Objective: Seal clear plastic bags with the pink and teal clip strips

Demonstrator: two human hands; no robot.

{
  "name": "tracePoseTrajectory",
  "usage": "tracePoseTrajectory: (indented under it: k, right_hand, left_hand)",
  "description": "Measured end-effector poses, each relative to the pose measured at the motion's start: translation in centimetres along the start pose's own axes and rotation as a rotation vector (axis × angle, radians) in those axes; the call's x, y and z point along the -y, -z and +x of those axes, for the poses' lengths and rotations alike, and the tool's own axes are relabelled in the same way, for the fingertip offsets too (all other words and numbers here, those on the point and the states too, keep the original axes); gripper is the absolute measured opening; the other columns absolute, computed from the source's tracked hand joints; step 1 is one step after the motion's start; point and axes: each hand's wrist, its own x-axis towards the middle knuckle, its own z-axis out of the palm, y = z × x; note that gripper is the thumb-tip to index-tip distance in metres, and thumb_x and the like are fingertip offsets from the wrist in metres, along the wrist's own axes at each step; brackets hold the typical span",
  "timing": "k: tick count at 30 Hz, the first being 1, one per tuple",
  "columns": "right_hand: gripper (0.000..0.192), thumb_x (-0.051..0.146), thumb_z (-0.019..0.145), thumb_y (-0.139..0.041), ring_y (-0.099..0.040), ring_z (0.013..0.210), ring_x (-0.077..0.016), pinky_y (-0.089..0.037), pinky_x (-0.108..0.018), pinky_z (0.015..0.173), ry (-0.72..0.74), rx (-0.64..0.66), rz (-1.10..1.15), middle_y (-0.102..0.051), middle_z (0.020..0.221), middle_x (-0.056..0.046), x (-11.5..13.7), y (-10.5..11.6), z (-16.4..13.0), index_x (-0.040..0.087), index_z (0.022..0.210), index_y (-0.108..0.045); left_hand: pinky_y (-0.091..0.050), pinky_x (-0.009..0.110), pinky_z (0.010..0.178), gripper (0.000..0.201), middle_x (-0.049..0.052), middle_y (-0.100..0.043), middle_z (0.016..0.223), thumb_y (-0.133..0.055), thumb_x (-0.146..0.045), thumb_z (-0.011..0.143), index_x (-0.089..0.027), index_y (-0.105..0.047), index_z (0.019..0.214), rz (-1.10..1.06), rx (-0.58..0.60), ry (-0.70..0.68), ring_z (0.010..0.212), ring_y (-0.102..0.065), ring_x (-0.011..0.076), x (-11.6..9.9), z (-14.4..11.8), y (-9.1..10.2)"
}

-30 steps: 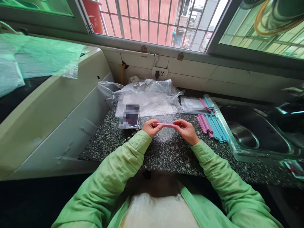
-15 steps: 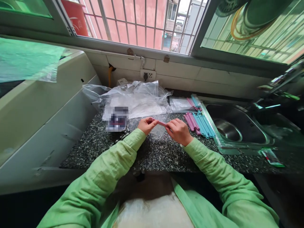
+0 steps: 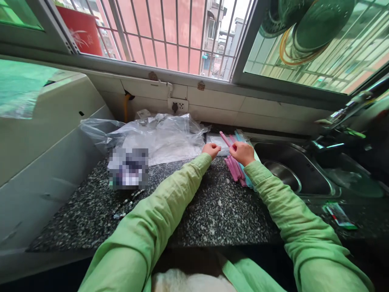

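No legible txt anywhere; red sign (image 3: 81, 29) outside window shows white mark only, unreadable.

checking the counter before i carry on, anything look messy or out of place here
Mostly tidy. The crumpled clear plastic bags sprawl loosely across the back of the granite counter. The right hand holds a pink clip stick tilted above the neat pile of pink and blue sticks. No spill or damage shows.
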Motion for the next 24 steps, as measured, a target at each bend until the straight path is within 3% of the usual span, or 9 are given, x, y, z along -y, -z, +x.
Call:
tracePoseTrajectory:
  k: [6, 12, 19, 24]
  right_hand:
    - [0.031, 0.035, 0.074, -0.04, -0.06, 0.082, -0.0235, -0.041, -0.031, 0.065, -0.154, 0.156, -0.093, -0.065, 0.086, -0.012, -1.8, -0.8, 2.6, 0.016, 0.086, -0.062]
    - [0.033, 0.035, 0.073, -0.045, -0.059, 0.088, -0.0268, -0.043, -0.034, 0.069, -0.241, 0.254, -0.142, -0.064, 0.09, -0.015, -2.5, -1.6, 4.7, 0.014, 0.091, -0.062]
    - [0.032, 0.031, 0.074, -0.046, -0.059, 0.09, -0.0257, -0.044, -0.032, 0.069, -0.242, 0.307, -0.178, -0.064, 0.093, -0.016, -2.3, -1.7, 5.3, 0.013, 0.093, -0.063]
    - [0.041, 0.045, 0.073, -0.046, -0.059, 0.089, -0.0279, -0.043, -0.034, 0.07, -0.175, 0.255, -0.074, -0.064, 0.091, -0.017, -0.8, -1.5, 7.8, 0.012, 0.087, -0.065]
  left_hand:
    - [-0.036, 0.024, 0.056, 0.021, 0.002, -0.056, 0.055, -0.049, -0.025, 0.069, -0.011, -0.064, 0.064, 0.089, 0.004, 0.001, 0.056, -0.048, 0.0121, -0.8, 3.8, -3.1]
    - [-0.041, 0.025, 0.065, 0.022, 0.007, -0.065, 0.072, -0.05, -0.026, 0.07, -0.012, -0.067, 0.073, 0.157, 0.03, 0.002, 0.07, -0.056, 0.0161, -1.0, 5.2, -4.7]
    - [-0.043, 0.027, 0.072, 0.023, 0.011, -0.067, 0.083, -0.048, -0.024, 0.071, -0.012, -0.067, 0.08, 0.21, 0.041, 0.007, 0.081, -0.059, 0.0198, -0.6, 5.6, -4.6]
    - [-0.042, 0.028, 0.078, 0.029, 0.011, -0.065, 0.094, -0.046, -0.027, 0.074, -0.013, -0.064, 0.091, 0.242, -0.007, 0.011, 0.09, -0.058, 0.0211, -0.3, 5.9, -2.5]
